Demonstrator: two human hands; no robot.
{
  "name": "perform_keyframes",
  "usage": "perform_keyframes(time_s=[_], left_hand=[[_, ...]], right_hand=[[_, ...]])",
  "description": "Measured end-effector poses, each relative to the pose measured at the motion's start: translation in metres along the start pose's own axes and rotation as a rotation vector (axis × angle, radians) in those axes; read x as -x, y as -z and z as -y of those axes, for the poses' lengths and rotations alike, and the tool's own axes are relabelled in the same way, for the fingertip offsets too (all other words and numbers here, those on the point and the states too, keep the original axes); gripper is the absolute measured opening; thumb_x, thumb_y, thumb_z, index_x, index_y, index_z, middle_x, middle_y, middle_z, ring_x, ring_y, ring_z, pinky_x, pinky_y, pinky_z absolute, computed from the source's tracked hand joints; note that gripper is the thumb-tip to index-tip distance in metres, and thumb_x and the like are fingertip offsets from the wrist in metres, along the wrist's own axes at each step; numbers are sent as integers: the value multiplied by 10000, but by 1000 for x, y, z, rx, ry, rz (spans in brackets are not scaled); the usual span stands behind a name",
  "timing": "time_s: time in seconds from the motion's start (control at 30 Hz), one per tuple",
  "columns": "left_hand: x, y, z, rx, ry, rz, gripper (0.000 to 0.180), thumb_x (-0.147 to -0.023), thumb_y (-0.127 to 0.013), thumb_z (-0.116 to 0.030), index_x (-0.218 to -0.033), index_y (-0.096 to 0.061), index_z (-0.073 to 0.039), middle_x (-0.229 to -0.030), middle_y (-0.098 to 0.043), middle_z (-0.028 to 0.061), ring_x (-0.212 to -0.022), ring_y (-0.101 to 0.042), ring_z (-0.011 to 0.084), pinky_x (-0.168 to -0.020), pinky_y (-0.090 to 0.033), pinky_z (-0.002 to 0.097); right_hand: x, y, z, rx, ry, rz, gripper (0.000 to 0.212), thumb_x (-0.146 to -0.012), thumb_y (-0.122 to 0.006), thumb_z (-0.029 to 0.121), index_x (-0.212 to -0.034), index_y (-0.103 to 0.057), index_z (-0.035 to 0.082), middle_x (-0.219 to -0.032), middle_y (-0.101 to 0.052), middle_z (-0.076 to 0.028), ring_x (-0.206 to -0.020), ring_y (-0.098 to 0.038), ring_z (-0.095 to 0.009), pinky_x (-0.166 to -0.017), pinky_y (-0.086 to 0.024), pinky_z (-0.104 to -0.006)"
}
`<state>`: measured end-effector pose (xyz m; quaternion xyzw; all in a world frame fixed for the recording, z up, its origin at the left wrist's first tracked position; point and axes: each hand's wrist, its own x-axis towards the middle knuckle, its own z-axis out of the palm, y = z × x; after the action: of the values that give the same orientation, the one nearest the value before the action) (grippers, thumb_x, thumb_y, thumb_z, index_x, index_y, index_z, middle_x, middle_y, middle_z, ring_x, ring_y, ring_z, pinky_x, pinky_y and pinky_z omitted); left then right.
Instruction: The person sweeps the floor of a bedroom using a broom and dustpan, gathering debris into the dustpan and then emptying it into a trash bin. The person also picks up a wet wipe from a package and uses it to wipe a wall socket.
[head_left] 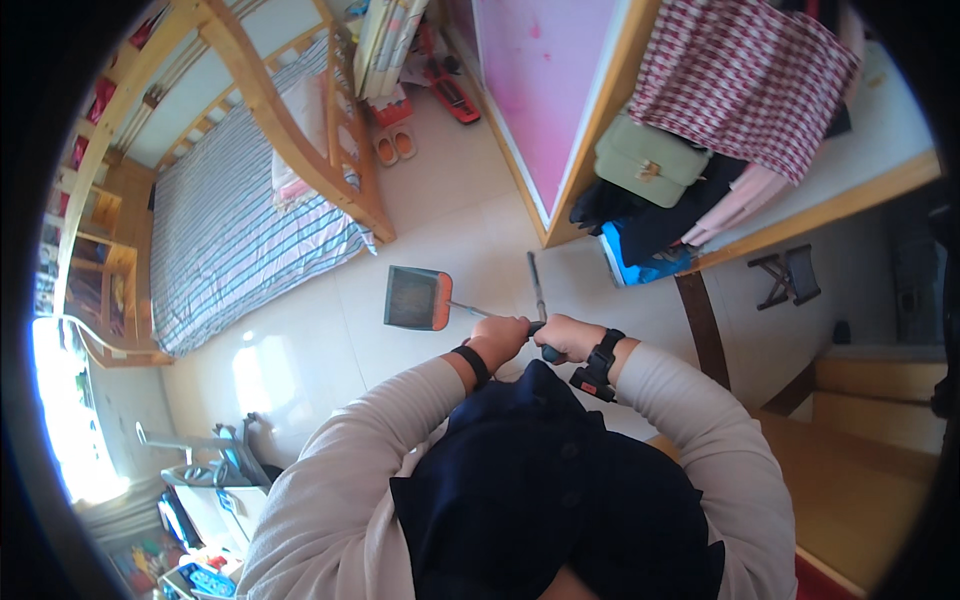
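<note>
My left hand (503, 336) is closed on the thin metal handle of a grey dustpan (414, 298) with an orange lip, which hangs over the pale tiled floor (300, 350). Close beside it, my right hand (568, 334) grips a dark slender stick (537, 285) that runs up and away from me; its far end is too thin to make out. Both wrists carry black straps, and both hands sit just in front of my dark-clothed chest.
A wooden bunk bed (250, 200) with striped bedding stands at the left, with slippers (394, 145) beyond it. To the right are a wooden desk (840, 200) piled with a green bag (650, 160), clothes and a checked cloth, and a small folding stool (790, 275).
</note>
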<state>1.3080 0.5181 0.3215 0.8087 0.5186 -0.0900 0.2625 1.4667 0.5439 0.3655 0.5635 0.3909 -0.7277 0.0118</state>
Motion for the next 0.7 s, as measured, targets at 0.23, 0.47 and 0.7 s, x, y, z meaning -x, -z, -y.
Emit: perform_keyframes(time_s=[0.23,0.47,0.7], left_hand=[[21,18,80,41,105,-54,158,-854,-548,-236,-884,-633,-107,-819,-672,116,-783,-661,311,-648,-527,428],[88,66,205,-140,61,61,360,-786,-599,-498,-922,-640,-168,-820,-633,70,-884,-614,267,-835,-445,460],[156,54,262,-41,768,-370,569,-796,-606,-480,-1262,-502,-172,-1388,-302,162,-1305,-272,340,-1055,-150,599]], right_hand=[[-85,-13,28,193,16,0,117,-755,-547,79,-788,-556,-33,-624,-497,-76,-486,-485,-180,-408,-389,-335],[-134,42,38,170,172,-146,190,-750,-580,70,-888,-568,-60,-711,-557,-114,-553,-531,-220,-486,-431,-371],[-215,46,93,-98,-84,-315,81,-768,-443,-23,-739,-500,25,-615,-474,-120,-498,-497,-249,-389,-342,-379]])
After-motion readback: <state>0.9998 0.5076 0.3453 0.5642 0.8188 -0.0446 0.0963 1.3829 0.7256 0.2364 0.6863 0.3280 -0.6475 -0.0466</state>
